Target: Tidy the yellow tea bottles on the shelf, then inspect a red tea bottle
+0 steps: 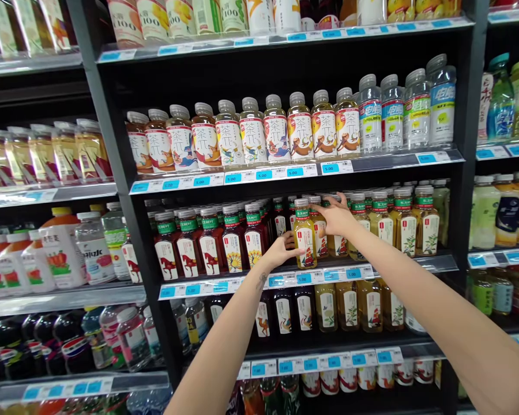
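**Yellow tea bottle at shelf front, both hands on the row**

Yellow tea bottle (305, 242) stands upright at the shelf (436, 263) edge. Left hand (280, 251) has fingers curled against its left side; a full grip cannot be told. Right hand (337, 217) is spread open, touching the green-capped bottles (328, 203) just behind. Red tea bottles (211, 245) line up to the left, and blue price tags (303, 278) run below.

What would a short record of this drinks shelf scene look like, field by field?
Place: shop shelf of bottled drinks
Left hand: against the side of the front yellow tea bottle; grip unclear
Right hand: open, fingers spread over the bottles just behind
Neighbours: dark red tea bottles on the left
Shelf edge: blue price tags
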A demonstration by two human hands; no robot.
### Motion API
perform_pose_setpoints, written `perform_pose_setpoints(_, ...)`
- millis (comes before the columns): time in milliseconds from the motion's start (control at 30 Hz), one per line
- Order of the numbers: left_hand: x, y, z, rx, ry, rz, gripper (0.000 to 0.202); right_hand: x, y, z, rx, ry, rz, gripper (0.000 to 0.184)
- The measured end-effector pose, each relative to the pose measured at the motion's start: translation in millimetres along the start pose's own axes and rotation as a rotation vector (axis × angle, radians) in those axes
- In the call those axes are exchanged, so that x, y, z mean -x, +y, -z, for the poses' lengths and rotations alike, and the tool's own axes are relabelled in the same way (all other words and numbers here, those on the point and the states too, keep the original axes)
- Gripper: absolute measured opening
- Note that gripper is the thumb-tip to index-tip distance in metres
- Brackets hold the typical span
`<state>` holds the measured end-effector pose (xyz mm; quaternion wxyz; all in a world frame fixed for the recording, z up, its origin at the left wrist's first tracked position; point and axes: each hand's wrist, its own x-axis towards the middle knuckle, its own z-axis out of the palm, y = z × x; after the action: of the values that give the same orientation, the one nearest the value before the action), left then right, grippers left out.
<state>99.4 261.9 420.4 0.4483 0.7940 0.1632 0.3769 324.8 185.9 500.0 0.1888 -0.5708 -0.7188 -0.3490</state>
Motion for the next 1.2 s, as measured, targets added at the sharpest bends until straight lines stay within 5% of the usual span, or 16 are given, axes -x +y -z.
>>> perform_pose_setpoints(900, 2, -7, -32.2, -0.118, 0.127, -0.066, 0.064, 1, -2, -13, -0.004, 0.078, -0.012, 0.082)
perform_pose_setpoints(1067, 4, 0, -25.1, -0.082, 0.069, -0.015, 0.071, 8, -1, -4, -0.01, 0.007, 0.007, 0.089)
perform_pose_setpoints(1200, 10, 6, -13.5, -0.03, 0.031, 0.003, 0.084, 33, -4, 5, -0.182, 0.077, -0.067, 0.069)
